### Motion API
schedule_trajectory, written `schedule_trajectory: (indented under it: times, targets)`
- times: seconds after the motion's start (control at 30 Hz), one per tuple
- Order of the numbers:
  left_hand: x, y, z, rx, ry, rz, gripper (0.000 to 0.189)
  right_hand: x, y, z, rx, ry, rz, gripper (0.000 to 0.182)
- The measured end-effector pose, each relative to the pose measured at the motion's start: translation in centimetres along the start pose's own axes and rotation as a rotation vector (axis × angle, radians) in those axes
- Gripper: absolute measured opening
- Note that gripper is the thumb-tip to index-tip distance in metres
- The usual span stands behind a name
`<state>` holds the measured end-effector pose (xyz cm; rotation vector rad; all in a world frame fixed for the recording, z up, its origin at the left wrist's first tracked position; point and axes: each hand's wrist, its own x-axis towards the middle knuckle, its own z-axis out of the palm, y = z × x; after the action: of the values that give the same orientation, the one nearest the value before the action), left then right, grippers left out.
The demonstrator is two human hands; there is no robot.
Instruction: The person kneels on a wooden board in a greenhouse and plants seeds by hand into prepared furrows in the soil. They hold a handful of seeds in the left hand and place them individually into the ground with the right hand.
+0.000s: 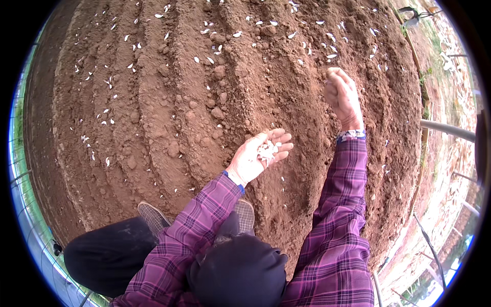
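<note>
My left hand (261,155) is palm up above the furrowed brown soil (161,88), its fingers loosely spread. A small pile of white garlic cloves (267,150) rests on the palm. Farther out on the right, my right hand (341,94) has its fingers curled closed over the soil; a small pale bit shows at its fingers, but what it holds, if anything, is hidden. Just beyond that hand lie more scattered cloves (331,56). Others are strewn over the rows, among them a clove (107,161) on the left.
My checked shoes (153,217) stand on the soil near my bent knees. Clods (217,112) lie along the furrows. At right, a metal pipe (447,128) reaches in over the bed's edge, with dry pale litter beyond. A wire fence (23,176) curves along the left rim.
</note>
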<state>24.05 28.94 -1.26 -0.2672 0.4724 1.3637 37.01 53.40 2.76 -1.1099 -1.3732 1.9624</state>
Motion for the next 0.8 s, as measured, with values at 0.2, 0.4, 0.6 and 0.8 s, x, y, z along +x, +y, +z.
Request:
schedule_trajectory:
  times: [0.2,0.4,0.6,0.8]
  targets:
    - [4.4,3.6,2.8,-0.265,-0.336,0.029,0.032,-5.8,-2.0,7.5,-0.884,-0.417,-0.295,0.019]
    - [3.1,2.5,2.0,-0.062,0.235,0.033,0.025,2.6,-0.4,-0.3,-1.146,0.397,-0.408,0.020]
    - [-0.7,1.0,-0.8,-0.172,0.303,-0.033,0.024,10.4,1.0,-4.1,-1.650,0.366,-0.257,0.024]
    - [-2.9,1.7,-2.2,-0.190,0.259,0.000,0.025,11.3,1.1,-4.8,-1.286,0.390,-0.261,0.026]
